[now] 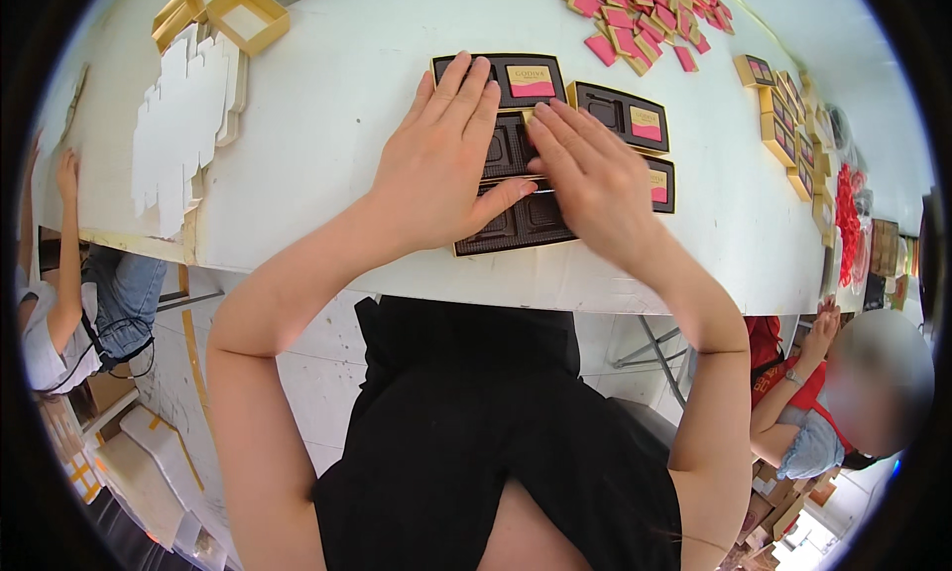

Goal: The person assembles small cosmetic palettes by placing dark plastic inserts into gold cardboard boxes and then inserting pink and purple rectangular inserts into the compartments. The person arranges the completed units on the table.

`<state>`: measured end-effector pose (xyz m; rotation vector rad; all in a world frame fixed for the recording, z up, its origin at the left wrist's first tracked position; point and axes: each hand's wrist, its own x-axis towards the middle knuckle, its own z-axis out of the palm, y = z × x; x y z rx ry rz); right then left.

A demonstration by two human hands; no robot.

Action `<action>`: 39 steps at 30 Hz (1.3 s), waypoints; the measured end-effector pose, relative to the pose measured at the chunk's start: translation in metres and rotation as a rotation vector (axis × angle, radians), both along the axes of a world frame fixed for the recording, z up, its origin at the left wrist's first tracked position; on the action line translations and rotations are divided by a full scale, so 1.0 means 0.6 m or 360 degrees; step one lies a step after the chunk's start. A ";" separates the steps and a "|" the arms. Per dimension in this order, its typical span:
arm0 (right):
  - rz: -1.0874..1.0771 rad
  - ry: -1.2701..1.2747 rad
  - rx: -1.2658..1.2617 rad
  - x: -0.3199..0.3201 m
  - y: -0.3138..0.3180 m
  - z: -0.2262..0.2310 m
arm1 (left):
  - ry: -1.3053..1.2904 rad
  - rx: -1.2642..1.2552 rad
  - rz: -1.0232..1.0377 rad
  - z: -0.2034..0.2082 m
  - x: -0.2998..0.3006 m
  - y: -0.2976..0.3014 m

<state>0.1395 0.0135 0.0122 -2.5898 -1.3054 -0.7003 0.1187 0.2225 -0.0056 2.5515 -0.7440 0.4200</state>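
Several gold boxes with dark brown compartment trays stand together in front of me. My left hand (441, 159) lies flat over the left side of the far box (547, 67) and the middle box (504, 146), fingers stretched out. Fingers extended, my right hand (595, 179) rests over the right part of the middle box and hides what is under it. A pink and gold wrapped square (531, 82) sits in the far box. Similar squares show in the right box (600, 107) and the lower right box (666, 186). The near box (511, 226) shows bare compartments.
Loose pink and gold squares (645, 20) are heaped at the far right. Filled boxes (778, 125) line the table's right side. White flattened cartons (178, 115) and gold box parts (248, 20) lie at the left. A person (69, 303) sits left; another (803, 402) is at right.
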 end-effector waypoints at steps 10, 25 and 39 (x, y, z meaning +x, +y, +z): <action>-0.0068 0.0644 -0.0113 -0.059 -0.019 0.019 | -0.0005 0.0082 -0.0024 -0.001 -0.001 0.000; -0.0450 0.0357 0.0168 0.232 -0.118 -0.013 | -0.0059 -0.0135 -0.0604 0.031 -0.001 0.019; -0.0542 0.0725 0.0141 0.221 -0.127 0.001 | -0.0076 0.0144 -0.0700 0.001 -0.016 0.004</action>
